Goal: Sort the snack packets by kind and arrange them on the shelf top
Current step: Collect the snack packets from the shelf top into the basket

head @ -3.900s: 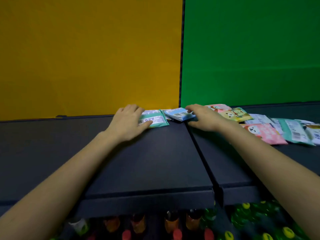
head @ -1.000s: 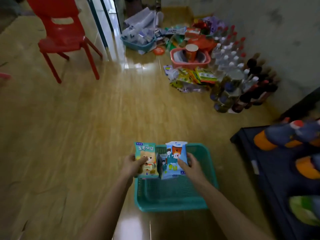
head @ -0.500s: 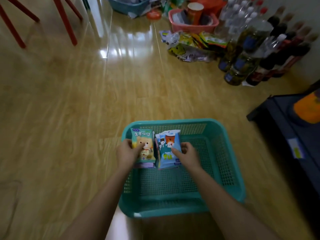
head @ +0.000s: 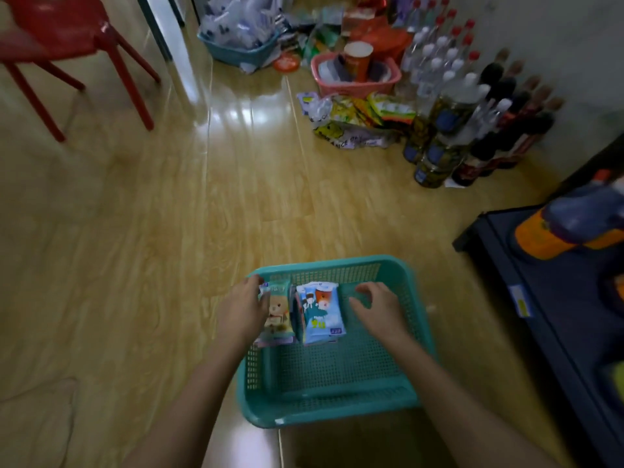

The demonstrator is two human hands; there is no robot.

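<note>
1. Head view: a teal basket (head: 324,413) sits on a wooden floor (head: 169,214). A green packet (head: 278,315) and a blue packet (head: 320,312) lie side by side at its far left.
2. The left hand (head: 241,312) has its grip on the green packet's left edge, fingers curled over the top corner.
3. The right hand (head: 378,312) hovers just beside the blue packet, its grip loosely open and holding nothing.
4. A dark shelf (head: 557,315) stands near the basket's right side.
5. Beyond open floor are bottles (head: 456,106), a pink basket (head: 354,87), snack bags (head: 354,119) and a red chair (head: 67,32).
</note>
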